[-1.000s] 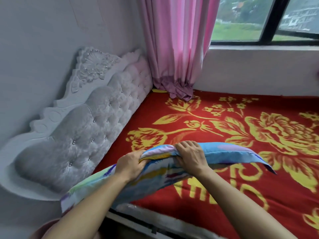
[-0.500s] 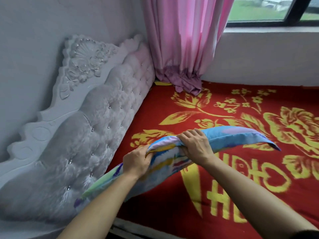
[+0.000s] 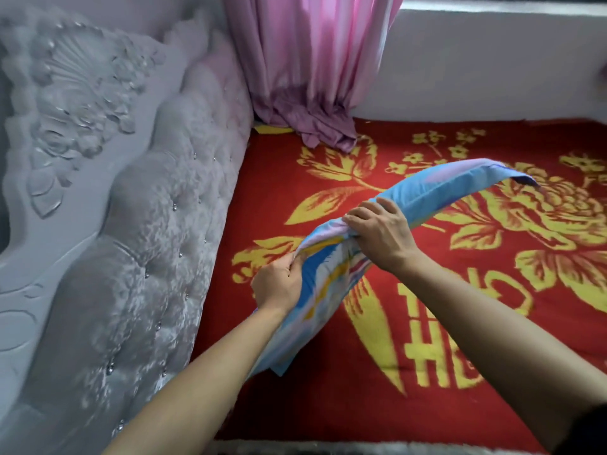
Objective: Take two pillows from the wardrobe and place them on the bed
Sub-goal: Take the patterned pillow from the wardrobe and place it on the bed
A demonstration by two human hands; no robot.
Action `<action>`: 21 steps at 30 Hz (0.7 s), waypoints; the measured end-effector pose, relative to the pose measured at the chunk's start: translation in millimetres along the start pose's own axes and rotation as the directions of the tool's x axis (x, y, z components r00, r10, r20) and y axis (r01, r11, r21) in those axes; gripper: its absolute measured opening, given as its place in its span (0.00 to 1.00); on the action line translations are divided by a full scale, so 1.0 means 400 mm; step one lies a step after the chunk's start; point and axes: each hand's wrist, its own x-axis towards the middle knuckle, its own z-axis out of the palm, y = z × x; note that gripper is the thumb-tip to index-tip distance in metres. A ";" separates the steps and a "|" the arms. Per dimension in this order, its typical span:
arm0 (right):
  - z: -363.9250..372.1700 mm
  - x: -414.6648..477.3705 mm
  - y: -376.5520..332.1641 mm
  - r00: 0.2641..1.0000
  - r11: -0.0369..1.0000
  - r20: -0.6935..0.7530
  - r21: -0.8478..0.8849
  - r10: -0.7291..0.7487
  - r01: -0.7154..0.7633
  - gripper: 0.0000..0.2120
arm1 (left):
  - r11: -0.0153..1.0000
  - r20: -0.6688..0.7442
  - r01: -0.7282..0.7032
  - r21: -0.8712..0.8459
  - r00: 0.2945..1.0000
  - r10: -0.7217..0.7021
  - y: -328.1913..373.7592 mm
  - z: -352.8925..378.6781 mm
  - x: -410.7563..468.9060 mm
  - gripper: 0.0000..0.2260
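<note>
Hands grip one thin blue multicoloured fabric pillow [image 3: 423,195] above the red bed blanket with yellow flowers [image 3: 492,323]; left hand [image 3: 279,284] fingers clenched on its near edge, right hand [image 3: 381,231] fingers clamped over its middle. Grey tufted headboard [image 3: 157,231] left, pink curtain [image 3: 312,70] behind.

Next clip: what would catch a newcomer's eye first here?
The red bedspread with big yellow flowers fills the right and centre. Above it, both hands, left and right, grip a blue patterned pillow. A grey tufted headboard runs along the left, with a pink curtain at the far corner.
</note>
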 end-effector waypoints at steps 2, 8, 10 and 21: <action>-0.018 0.014 0.023 0.999 1.000 -0.031 0.008 0.010 -0.010 0.12 | 0.998 0.007 0.018 -0.054 1.000 -0.018 0.036 -0.008 0.011 0.21; -0.046 0.070 0.105 0.992 0.999 -0.118 0.008 -0.037 0.039 0.13 | 0.987 -0.061 0.087 -0.137 0.993 -0.096 0.153 0.003 0.035 0.27; -0.018 0.085 0.130 0.979 0.997 -0.185 -0.010 -0.083 0.082 0.12 | 0.976 -0.082 0.119 -0.184 0.987 -0.136 0.162 0.027 0.040 0.27; 0.409 0.007 0.067 0.852 0.864 0.386 0.215 0.353 -0.456 0.25 | 0.883 0.163 0.457 -0.107 0.884 -0.438 -0.086 0.283 0.127 0.21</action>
